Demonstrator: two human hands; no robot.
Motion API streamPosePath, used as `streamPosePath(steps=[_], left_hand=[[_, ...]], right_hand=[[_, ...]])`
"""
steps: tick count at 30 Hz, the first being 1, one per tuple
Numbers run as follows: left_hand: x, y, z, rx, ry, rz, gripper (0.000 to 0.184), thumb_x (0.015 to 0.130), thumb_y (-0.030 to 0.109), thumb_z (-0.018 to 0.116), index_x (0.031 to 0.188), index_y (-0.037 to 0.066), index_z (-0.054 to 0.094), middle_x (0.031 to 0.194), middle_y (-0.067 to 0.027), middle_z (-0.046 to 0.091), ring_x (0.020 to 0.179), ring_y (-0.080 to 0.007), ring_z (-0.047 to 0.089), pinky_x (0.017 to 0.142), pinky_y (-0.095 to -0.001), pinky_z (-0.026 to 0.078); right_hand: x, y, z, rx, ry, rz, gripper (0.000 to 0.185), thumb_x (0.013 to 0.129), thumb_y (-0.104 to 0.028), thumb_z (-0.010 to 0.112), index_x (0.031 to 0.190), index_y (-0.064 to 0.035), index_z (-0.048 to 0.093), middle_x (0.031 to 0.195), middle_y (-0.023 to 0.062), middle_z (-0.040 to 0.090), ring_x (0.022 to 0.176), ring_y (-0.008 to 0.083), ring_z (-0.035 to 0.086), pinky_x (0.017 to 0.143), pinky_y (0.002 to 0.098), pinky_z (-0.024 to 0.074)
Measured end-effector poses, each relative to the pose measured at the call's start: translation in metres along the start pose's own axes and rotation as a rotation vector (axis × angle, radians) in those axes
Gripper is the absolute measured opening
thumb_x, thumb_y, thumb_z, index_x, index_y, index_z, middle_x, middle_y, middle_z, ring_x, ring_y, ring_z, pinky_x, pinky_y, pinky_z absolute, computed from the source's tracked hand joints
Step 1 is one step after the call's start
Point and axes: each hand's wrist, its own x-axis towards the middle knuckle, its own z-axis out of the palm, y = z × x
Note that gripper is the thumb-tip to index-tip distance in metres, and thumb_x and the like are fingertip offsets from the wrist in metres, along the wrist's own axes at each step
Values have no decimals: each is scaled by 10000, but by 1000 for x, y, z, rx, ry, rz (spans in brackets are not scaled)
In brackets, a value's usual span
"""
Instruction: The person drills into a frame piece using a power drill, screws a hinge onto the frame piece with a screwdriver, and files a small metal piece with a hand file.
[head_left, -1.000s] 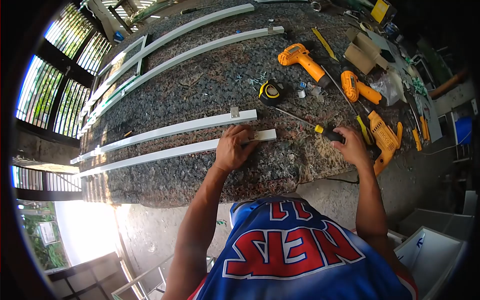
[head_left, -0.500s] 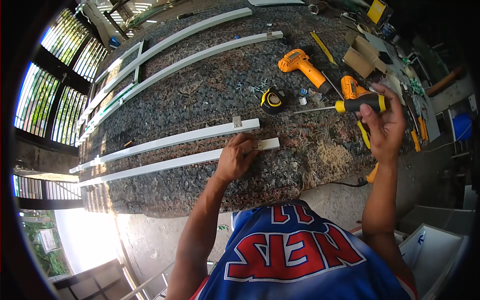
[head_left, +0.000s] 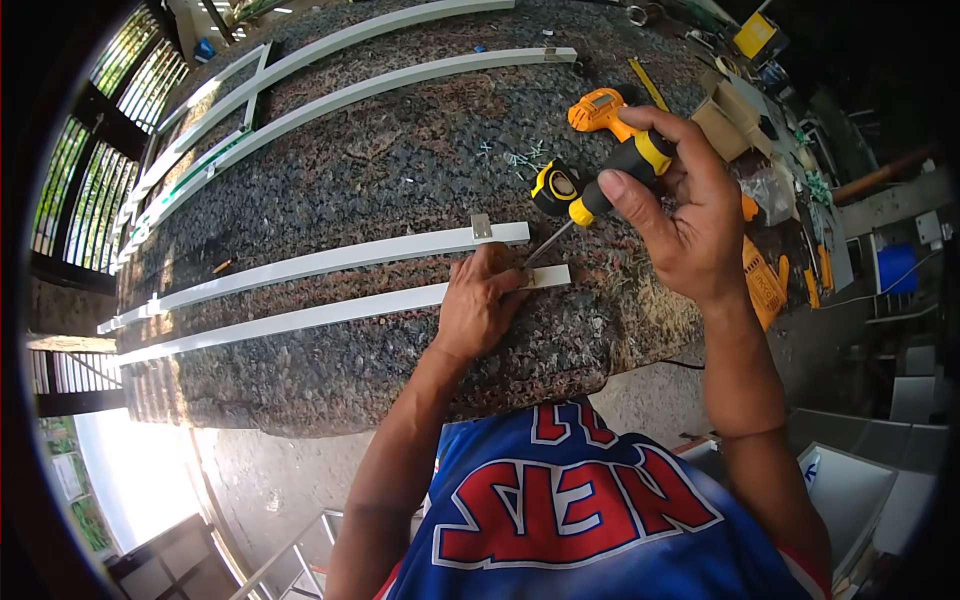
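My right hand (head_left: 700,215) is closed around the black and yellow handle of a screwdriver (head_left: 625,168). Its shaft slants down to the left, and the tip is at the fingers of my left hand (head_left: 480,302). That hand is closed over the nearest white bar (head_left: 350,316), close to the bar's right end. A small metal piece shows beside the fingertips; what they pinch there is hidden. Just beyond lies a second white bar (head_left: 350,262) with a small metal bracket (head_left: 481,227) standing on it. A black and yellow tape measure (head_left: 555,187) sits past the screwdriver.
Loose screws (head_left: 525,160) lie behind the tape measure. An orange power drill (head_left: 597,108) is partly covered by my right hand. Further back are more white bars (head_left: 400,84), a yellow strip (head_left: 650,84) and a cardboard box (head_left: 735,118). The worktable's surface (head_left: 340,385) is rough and dark.
My right hand has brought the screwdriver left and down, tilting it so the tip meets the left fingers. My left hand stays on the bar. The view has shifted slightly.
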Motion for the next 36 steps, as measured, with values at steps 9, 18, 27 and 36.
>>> streamPosePath(steps=[9,18,27,36], left_hand=[[4,-10,5,-114,68,47,153,830,140,774,955,105,693,1107,-91,680,989,-339,671,812,-444,530],[6,-5,3,-185,26,-117,480,869,168,774,1234,58,481,1106,-149,700,996,-400,685,830,-483,545],[3,-7,6,-127,37,-42,525,864,161,775,1283,62,474,1119,-154,722,976,-408,686,827,-482,550],[0,-10,9,-149,27,-22,500,885,179,724,1299,67,466,1053,-158,706,984,-378,672,839,-473,502]], right_hand=[[1,0,-1,24,-18,81,413,962,-167,741,1319,-28,588,869,22,663,769,65,640,616,207,484],[-3,-4,-1,-16,-23,48,413,960,-171,744,1318,-31,591,886,19,659,753,61,626,619,202,480],[-7,-4,2,-68,-54,33,433,943,-200,766,1312,-44,604,968,54,688,778,78,651,614,211,490],[17,-53,-22,-302,-501,-242,406,811,-204,833,1142,-11,698,1045,168,711,922,268,709,800,339,563]])
